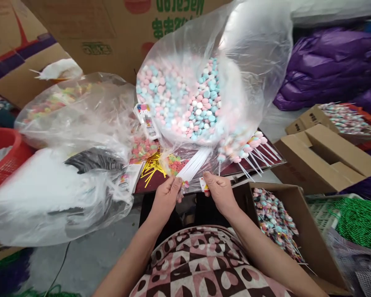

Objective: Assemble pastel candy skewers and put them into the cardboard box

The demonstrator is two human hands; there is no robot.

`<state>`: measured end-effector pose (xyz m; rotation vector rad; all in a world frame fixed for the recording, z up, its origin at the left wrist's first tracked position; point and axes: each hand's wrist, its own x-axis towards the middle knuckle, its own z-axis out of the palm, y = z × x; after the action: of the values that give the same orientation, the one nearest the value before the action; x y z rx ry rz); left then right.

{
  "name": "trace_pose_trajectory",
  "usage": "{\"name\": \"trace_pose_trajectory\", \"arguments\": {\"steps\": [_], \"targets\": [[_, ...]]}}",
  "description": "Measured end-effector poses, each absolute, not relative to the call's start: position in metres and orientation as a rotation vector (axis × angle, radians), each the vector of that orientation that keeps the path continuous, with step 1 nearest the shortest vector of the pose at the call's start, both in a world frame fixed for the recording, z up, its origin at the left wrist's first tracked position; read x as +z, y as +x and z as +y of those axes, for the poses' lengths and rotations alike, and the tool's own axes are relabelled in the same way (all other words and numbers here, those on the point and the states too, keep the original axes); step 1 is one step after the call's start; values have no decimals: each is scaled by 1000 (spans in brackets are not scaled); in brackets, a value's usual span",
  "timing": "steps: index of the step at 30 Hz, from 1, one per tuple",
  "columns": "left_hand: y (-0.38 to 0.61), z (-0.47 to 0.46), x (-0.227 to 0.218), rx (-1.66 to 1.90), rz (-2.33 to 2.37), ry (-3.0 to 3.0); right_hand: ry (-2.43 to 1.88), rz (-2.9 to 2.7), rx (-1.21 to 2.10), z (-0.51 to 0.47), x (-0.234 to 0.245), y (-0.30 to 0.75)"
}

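Note:
My right hand (220, 192) pinches a small white printed card (202, 184) with coloured spots between thumb and fingers. Close beside it, my left hand (167, 192) is closed with its thumb pressed on the fingers. Clear plastic shows at its fingertips, but what it grips is partly hidden. Just beyond my hands lies a bundle of white sticks (196, 161), with red and green sugared gummies (176, 165) next to it. Gold twist ties (153, 167) are spread left of these. Candies on white sticks (256, 142) lie at the table's right side.
A large clear bag of pink, blue and white candies (205, 105) stands at the back. Another plastic bag (74, 111) and white bags (31, 185) crowd the left. An open carton of wrapped candy sticks (275, 218) is at my right, below an empty-looking carton (324, 156).

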<state>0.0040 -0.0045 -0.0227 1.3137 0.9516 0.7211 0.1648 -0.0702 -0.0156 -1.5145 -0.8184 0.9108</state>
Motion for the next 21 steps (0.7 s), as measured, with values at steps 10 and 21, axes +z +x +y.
{"name": "trace_pose_trajectory", "arguments": {"steps": [10,21], "targets": [[26,-4,-18,626,940,1345,-1620,-1013,621,-91,9,206],[32,-5,-13,811,811,1001,-2424,-1117,-227,-78,-16,351]]}}
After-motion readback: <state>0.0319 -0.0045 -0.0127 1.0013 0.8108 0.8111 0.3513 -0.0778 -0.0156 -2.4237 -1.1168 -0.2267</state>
